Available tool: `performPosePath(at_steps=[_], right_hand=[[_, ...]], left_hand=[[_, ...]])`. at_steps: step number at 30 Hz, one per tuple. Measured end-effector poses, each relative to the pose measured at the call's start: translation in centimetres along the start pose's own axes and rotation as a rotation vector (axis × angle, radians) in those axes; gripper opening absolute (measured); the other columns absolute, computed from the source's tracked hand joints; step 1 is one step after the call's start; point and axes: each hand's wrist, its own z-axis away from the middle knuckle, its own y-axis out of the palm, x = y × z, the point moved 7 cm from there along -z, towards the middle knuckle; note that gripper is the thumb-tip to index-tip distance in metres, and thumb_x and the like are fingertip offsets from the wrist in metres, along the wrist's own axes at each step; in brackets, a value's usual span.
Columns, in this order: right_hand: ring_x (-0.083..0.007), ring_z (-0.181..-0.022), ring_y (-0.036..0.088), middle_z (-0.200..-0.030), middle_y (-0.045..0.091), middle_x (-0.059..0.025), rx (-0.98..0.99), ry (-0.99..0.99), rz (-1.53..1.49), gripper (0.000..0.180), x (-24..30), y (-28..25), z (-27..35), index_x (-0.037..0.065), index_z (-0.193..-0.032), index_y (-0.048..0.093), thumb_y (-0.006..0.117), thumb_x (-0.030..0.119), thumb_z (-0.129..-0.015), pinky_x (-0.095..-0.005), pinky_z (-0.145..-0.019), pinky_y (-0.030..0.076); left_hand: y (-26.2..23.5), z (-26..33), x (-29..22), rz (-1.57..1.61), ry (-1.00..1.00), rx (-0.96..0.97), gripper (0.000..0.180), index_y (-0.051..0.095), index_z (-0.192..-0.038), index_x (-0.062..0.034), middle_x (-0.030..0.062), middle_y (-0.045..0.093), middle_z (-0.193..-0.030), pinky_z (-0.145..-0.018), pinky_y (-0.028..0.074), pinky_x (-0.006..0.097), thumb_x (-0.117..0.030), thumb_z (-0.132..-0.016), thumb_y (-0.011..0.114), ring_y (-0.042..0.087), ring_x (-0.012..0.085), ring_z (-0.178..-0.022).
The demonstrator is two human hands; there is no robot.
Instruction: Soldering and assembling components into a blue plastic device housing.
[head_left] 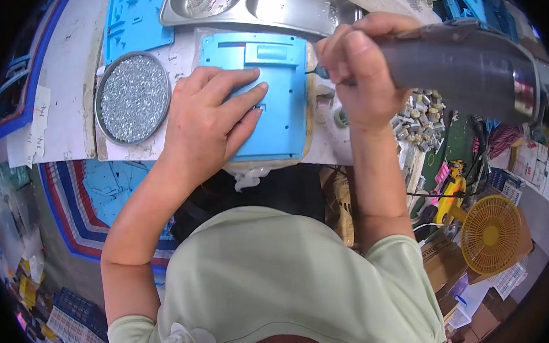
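A light-blue plastic housing [284, 117] lies on a padded block at the front of the bench. Across its left side my left hand [205, 116] rests flat, fingers spread over the surface. My right hand [363, 72] is wrapped around the front end of a dark grey electric screwdriver [456, 63], held nearly level. Its thin bit points left, at the housing's upper right edge; whether it touches a screw there I cannot tell. Beside my left hand stands a round dish [99, 107] full of small silvery screws.
A steel compartment tray [243, 13] sits behind the housing, with small metal parts in it. More blue panels [136, 23] lie at the back left. To the right are a heap of small metal pieces [419, 122] and a yellow fan [491, 234].
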Motion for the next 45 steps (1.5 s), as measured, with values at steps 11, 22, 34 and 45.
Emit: performPosePath(at_steps=[11, 22, 34, 45], right_hand=[[-0.0152, -0.052, 0.045, -0.062, 0.045, -0.0029, -0.039, 0.037, 0.061, 0.024, 4.1, 1.2, 3.6, 0.006, -0.115, 0.047, 0.061, 0.011, -0.096, -0.0351, -0.053, 0.043], [-0.0128, -0.051, 0.041, -0.061, 0.042, 0.0003, -0.035, -0.072, -0.026, 0.030, 10.9, -1.3, 0.7, 0.004, -0.120, 0.050, 0.063, 0.017, -0.096, -0.0299, -0.049, 0.036], [-0.0111, -0.049, 0.040, -0.061, 0.044, -0.0003, -0.109, 0.050, 0.012, 0.035, 5.9, 0.6, -3.0, 0.001, -0.118, 0.049, 0.067, 0.017, -0.093, -0.0285, -0.050, 0.039], [-0.0210, -0.099, 0.057, -0.109, 0.056, -0.0143, -0.207, -0.107, 0.413, 0.079, 9.0, -0.4, -4.8, -0.002, -0.150, 0.033, 0.075, 0.023, -0.088, -0.0386, -0.087, 0.050]], left_hand=[[-1.1, -1.4, 2.3, 0.107, -0.088, -0.128, 0.036, 0.070, -0.120, -0.0085, 0.0129, 0.060, -0.133, -0.103, 0.046, 0.047, -0.014, -0.085, 0.076, 0.060, 0.0324, -0.117], [-12.5, 28.2, 15.3, 0.187, -0.872, -0.986, 0.039, 0.051, -0.135, 0.0053, 0.0140, 0.062, -0.127, -0.096, 0.052, 0.036, -0.014, -0.102, 0.058, 0.064, 0.0231, -0.111], [-15.8, 26.1, 21.8, -0.005, -0.746, -0.989, 0.034, 0.063, -0.130, -0.0010, 0.0119, 0.065, -0.129, -0.098, 0.050, 0.035, -0.012, -0.097, 0.066, 0.063, 0.0231, -0.118], [-13.0, -16.9, 39.7, -0.505, -0.407, -0.024, 0.040, 0.066, -0.120, -0.0129, 0.0136, 0.063, -0.123, -0.092, 0.054, 0.047, -0.030, -0.086, 0.076, 0.064, 0.0343, -0.112]])
